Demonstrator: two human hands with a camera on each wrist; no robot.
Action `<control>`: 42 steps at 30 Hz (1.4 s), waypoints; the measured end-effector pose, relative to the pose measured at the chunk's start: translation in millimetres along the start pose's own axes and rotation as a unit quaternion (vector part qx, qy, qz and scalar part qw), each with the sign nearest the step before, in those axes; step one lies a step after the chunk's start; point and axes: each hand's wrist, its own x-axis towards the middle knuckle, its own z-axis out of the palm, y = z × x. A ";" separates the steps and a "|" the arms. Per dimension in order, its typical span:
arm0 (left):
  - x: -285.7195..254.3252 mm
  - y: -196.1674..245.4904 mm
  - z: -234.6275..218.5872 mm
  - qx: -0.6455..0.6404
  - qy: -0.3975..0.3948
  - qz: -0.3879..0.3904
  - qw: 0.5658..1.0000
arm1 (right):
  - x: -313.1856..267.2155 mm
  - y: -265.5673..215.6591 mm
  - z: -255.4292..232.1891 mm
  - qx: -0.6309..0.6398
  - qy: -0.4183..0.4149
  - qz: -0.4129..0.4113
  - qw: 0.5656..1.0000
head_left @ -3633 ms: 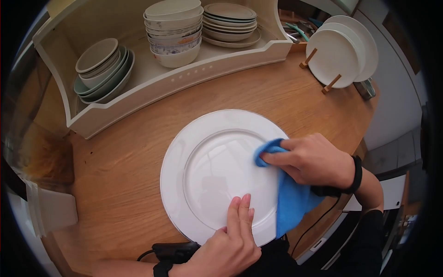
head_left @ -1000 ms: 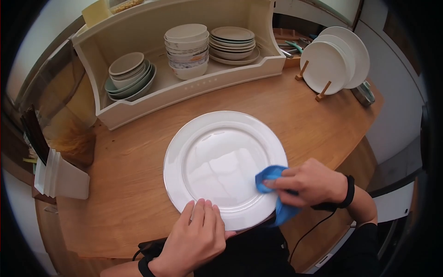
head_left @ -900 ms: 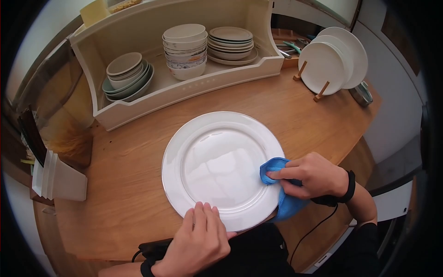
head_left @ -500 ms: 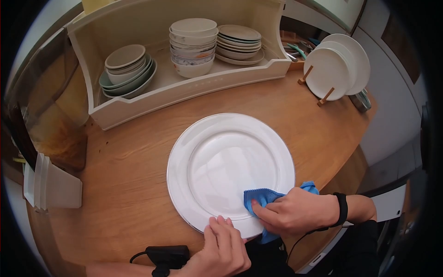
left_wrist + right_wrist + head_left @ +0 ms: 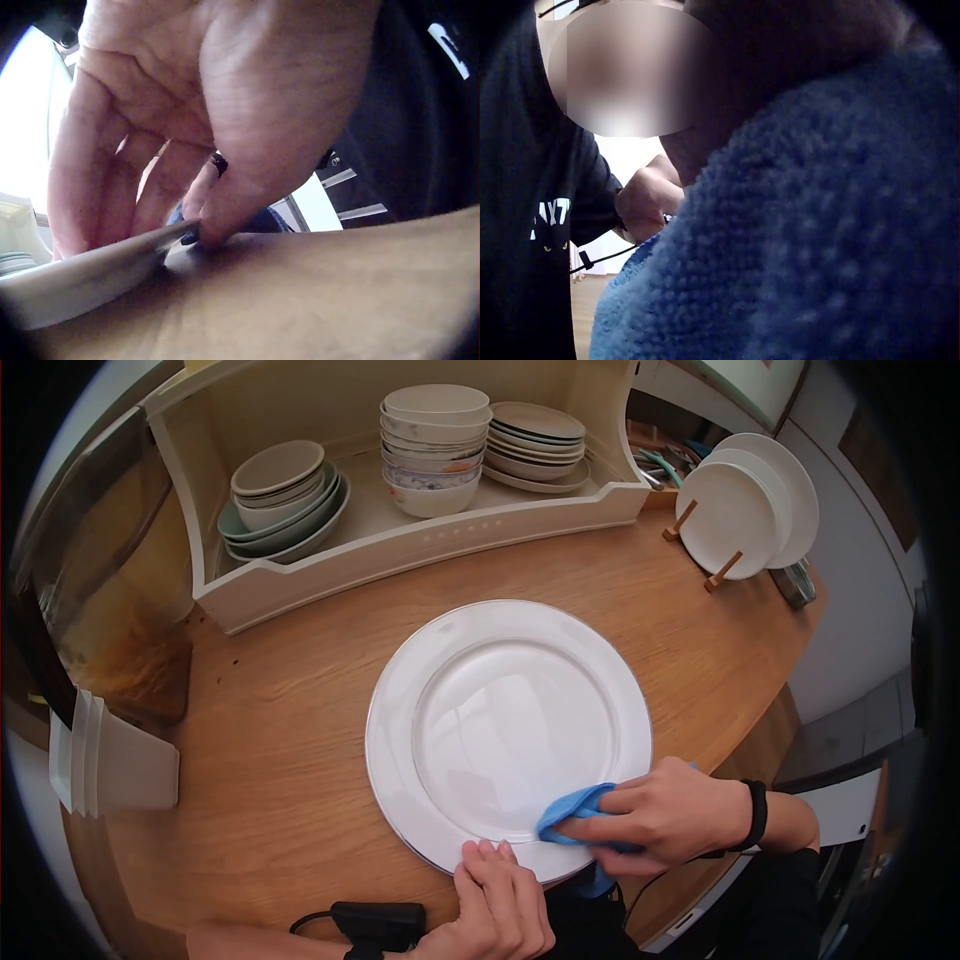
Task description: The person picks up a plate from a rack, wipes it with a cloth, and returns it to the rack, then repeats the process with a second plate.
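A large white plate lies on the wooden table, its near rim towards the person. The left hand holds that rim at the front. In the left wrist view its fingers reach over the top of the plate, while the thumb is at the rim's edge. The right hand grips a bunched blue cloth and presses it on the plate's lower right rim. Part of the cloth hangs below that hand. Textured blue cloth fills much of the right wrist view.
Behind the plate, a cream shelf bears stacked bowls and plates. Upright plates stand in a wooden rack at the back right. White plastic containers are at the left. A black device with a cable sits by the left wrist.
The right hand has wiped with the cloth from the plate's right side down to its lower right rim. The left hand's fingers have drawn back from the plate's inside to its near rim.
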 end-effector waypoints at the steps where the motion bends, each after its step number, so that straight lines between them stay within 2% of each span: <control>1: -0.1 0.8 0.4 -0.003 -0.001 0.001 1.000 | -6.6 2.5 -1.7 -0.012 -0.003 0.020 1.000; 7: 1.1 7.6 0.7 0.021 -0.006 -0.003 1.000 | -33.0 42.4 -9.2 -0.017 0.056 0.080 0.995; 10: 1.0 6.4 0.7 0.039 -0.011 0.000 0.999 | -24.8 57.4 -19.9 -0.015 0.077 0.099 0.992; 12: 1.0 6.1 1.8 0.046 -0.011 0.004 0.999 | -19.7 71.8 -18.0 0.002 0.133 0.101 0.986; 14: -0.7 7.0 2.5 0.056 -0.011 0.008 0.998 | -12.6 75.5 -18.1 0.018 0.137 0.113 0.984; 16: -2.8 9.9 5.2 0.067 -0.009 0.007 0.998 | -8.0 83.4 -9.9 0.098 0.206 0.092 0.969; 20: -4.7 15.7 8.7 0.064 0.006 -0.012 0.998 | -15.6 65.4 -4.3 0.078 0.188 0.126 0.971; 24: -6.7 20.3 12.4 0.069 -0.001 -0.007 0.998 | -21.6 36.4 9.5 -0.043 0.182 0.143 0.972; 25: -7.9 25.8 20.5 0.056 -0.001 0.000 0.998 | -21.5 28.8 12.3 -0.090 0.175 0.119 0.973; 27: -6.8 22.7 19.8 0.043 -0.002 0.007 0.999 | -18.5 11.7 13.7 -0.098 0.153 0.111 0.977; 29: -7.4 18.4 9.8 0.083 0.006 -0.006 0.997 | -17.2 4.9 16.4 -0.119 0.112 0.077 0.984; 30: -6.5 17.9 8.6 0.083 0.008 -0.006 0.997 | -16.1 1.5 16.2 -0.120 0.112 0.078 0.983; 32: -5.3 16.8 6.8 0.062 0.009 -0.012 0.998 | -10.5 -5.5 15.5 -0.085 0.071 -0.007 0.994; 33: -5.2 16.7 7.2 0.063 0.009 -0.013 0.998 | -8.5 -4.0 25.6 -0.063 0.081 -0.048 0.994; 36: -4.7 16.3 8.8 0.066 0.022 -0.024 0.997 | -4.0 -10.2 42.5 -0.031 0.106 -0.082 0.990; 37: -5.1 15.6 9.2 0.071 0.024 -0.021 0.997 | -4.8 -10.6 37.9 -0.031 0.106 -0.083 0.990; 39: -7.1 14.3 10.5 0.075 0.023 -0.020 0.997 | -8.0 -8.2 16.2 0.026 0.018 -0.069 0.997; 40: -7.4 13.8 11.3 0.075 0.026 -0.016 0.997 | -12.2 -4.0 4.0 0.026 0.017 -0.070 0.997; 42: -7.7 13.5 12.7 0.074 0.030 -0.011 0.997 | -27.8 12.3 -22.5 0.052 -0.052 0.014 0.997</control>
